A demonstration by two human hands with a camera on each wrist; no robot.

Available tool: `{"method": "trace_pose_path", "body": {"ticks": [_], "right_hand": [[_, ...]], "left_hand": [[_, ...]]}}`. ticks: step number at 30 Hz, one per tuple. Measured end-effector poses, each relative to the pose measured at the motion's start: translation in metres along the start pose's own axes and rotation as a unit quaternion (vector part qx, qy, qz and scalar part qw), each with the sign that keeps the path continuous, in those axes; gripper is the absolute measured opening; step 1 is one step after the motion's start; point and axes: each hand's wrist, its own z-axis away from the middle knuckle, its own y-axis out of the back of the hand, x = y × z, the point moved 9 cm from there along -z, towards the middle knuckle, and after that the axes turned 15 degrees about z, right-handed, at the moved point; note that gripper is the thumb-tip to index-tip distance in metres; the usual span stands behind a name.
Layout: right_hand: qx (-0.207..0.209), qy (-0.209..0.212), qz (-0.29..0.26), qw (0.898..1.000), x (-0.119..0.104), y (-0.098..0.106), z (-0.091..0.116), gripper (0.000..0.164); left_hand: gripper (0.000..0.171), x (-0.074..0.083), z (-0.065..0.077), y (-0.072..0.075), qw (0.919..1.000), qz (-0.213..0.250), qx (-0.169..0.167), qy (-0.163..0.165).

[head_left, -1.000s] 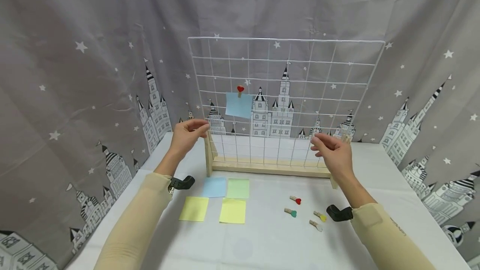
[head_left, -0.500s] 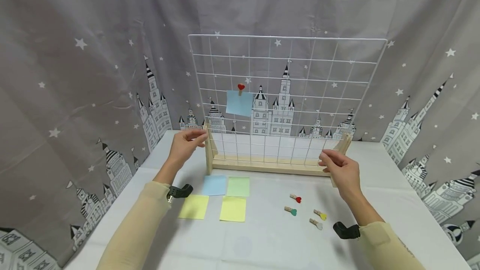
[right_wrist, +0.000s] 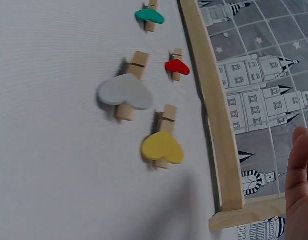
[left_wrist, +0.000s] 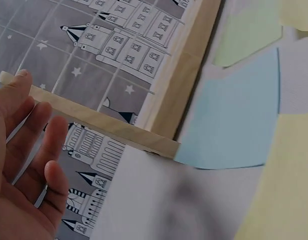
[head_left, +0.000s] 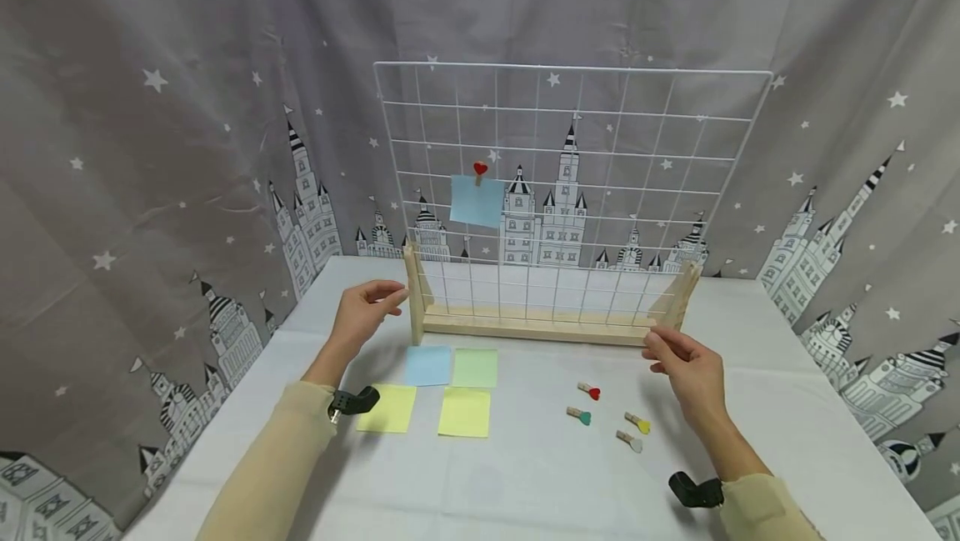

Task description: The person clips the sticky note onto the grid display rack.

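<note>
My left hand (head_left: 367, 312) holds nothing, its fingers loosely bent beside the left wooden post (head_left: 414, 295) of a white wire grid (head_left: 573, 149). In the left wrist view the left hand (left_wrist: 23, 165) overlaps that post's upper end. Near the right foot of the stand, my right hand (head_left: 690, 374) hovers with relaxed fingers and no object in them. A blue sticky note (head_left: 477, 201) hangs on the grid from a mini clothespin with a red heart (head_left: 480, 169). Closest to the right hand lies a yellow-heart clothespin (right_wrist: 163, 147), with a grey-heart one (right_wrist: 124, 92) beside it.
On the white table lie a blue note (head_left: 428, 366), a green note (head_left: 475, 368) and two yellow notes (head_left: 463, 412). Green-heart (head_left: 579, 415) and red-heart (head_left: 589, 391) clothespins lie right of them. The stand's wooden base bar (head_left: 532, 327) runs behind; a grey castle-print curtain (head_left: 187, 149) surrounds the table.
Both hands have come down from beside the grid toward the table, the right one also drifting outward to the right. The notes and clothespins stay where they were.
</note>
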Motion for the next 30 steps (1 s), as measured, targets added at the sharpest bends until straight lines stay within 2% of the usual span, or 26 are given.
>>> {"method": "trace_pose_path", "body": {"ticks": [10, 17, 25, 30], "right_hand": [[-0.011, -0.011, -0.021, 1.000, 0.018, -0.005, 0.009, 0.046], [-0.011, -0.015, -0.037, 0.999, 0.028, -0.007, 0.013, 0.047], [-0.008, -0.021, -0.051, 0.998, 0.036, -0.005, 0.017, 0.044], [-0.008, -0.028, -0.044, 0.999, 0.041, -0.005, 0.019, 0.045]], "left_hand": [[0.040, -0.025, 0.010, 0.000, 0.9995, -0.028, 0.000, 0.016], [0.036, -0.034, 0.013, -0.002, 0.9995, -0.023, -0.005, 0.020], [0.041, -0.048, 0.016, -0.003, 0.9986, -0.044, -0.012, 0.028], [0.042, -0.060, 0.020, -0.004, 0.9974, -0.047, -0.018, 0.052]]}}
